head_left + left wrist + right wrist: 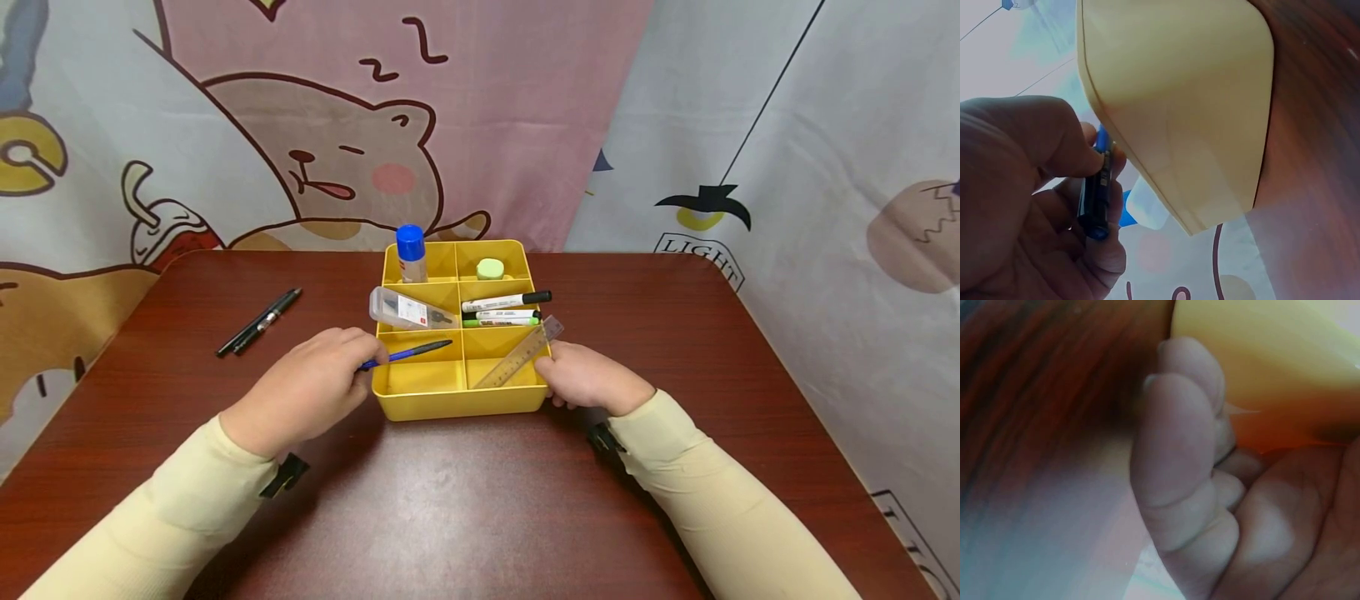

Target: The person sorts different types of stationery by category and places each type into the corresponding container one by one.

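Observation:
My left hand (315,383) pinches a blue pen (412,352) between thumb and fingers at the left rim of a yellow divided organizer box (457,407). The pen's dark end points right, over the front left compartment. In the left wrist view, the pen's dark near end (1094,206) shows beside the box's side wall. My right hand (588,379) grips the box's front right side, thumb at the rim and fingers curled against the outer wall. Close to that thumb, a clear ruler (517,358) leans diagonally in the front right compartment.
Two black pens (258,323) lie on the table left of the box. The other compartments hold a blue-capped glue stick (411,254), a light green rounded item (490,269), a clear case (408,310) and several markers (506,302). A printed curtain (510,125) hangs behind.

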`<state>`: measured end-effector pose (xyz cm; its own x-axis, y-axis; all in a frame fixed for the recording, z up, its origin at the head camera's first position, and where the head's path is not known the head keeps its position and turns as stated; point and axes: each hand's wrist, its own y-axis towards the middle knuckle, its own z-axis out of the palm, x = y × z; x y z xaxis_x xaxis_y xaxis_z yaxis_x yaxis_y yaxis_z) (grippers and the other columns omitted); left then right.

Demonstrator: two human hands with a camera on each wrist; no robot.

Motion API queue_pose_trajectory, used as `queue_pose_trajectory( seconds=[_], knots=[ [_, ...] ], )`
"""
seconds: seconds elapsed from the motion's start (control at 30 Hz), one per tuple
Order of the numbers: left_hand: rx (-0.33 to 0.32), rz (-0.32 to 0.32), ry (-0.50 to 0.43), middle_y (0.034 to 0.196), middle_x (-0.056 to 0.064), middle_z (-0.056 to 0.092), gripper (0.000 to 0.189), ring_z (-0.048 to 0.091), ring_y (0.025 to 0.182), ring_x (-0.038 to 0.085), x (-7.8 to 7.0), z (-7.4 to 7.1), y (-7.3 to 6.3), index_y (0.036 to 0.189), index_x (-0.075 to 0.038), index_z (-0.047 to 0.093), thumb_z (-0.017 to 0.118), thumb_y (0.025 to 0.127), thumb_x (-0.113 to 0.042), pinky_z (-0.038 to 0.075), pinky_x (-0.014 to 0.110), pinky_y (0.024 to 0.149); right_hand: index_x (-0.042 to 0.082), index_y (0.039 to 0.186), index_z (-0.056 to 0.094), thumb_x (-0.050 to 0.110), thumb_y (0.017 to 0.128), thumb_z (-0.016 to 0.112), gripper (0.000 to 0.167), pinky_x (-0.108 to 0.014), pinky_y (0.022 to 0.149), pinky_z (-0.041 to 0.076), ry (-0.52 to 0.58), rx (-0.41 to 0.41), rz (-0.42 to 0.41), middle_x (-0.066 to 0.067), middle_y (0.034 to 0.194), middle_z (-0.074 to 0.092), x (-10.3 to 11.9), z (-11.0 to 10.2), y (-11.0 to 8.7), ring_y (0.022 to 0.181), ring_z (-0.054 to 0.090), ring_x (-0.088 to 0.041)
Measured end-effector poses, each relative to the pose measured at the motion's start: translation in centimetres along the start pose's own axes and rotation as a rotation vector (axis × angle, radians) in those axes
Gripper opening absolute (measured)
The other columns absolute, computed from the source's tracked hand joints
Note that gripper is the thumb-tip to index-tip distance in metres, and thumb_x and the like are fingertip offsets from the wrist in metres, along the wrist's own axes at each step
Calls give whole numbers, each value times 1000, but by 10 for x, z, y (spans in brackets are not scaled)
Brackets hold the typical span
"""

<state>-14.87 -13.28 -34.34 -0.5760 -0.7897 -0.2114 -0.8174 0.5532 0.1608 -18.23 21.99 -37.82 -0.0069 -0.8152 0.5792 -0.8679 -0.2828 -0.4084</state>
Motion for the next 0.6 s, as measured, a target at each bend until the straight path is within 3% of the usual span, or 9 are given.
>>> queue_pose_trajectory(
  seconds=[0.27, 0.6],
  knots=[
    [31, 23, 53, 109, 5, 75, 20, 67, 103, 25, -5, -1, 5, 110, -9, 76, 74, 91, -3, 58, 43, 93, 7, 106, 60, 21, 99, 37, 27, -33, 59, 55, 7, 1, -3, -10, 78, 67, 0, 0, 0, 65, 64, -21],
    [78, 30, 97, 107, 5, 77, 20, 66, 103, 26, -13, -1, 14, 108, -7, 79, 68, 93, -2, 58, 42, 93, 7, 108, 60, 20, 99, 38, 27, -33, 60, 55, 16, 3, -3, -11, 79, 67, 0, 0, 1, 66, 64, -22]
  ],
)
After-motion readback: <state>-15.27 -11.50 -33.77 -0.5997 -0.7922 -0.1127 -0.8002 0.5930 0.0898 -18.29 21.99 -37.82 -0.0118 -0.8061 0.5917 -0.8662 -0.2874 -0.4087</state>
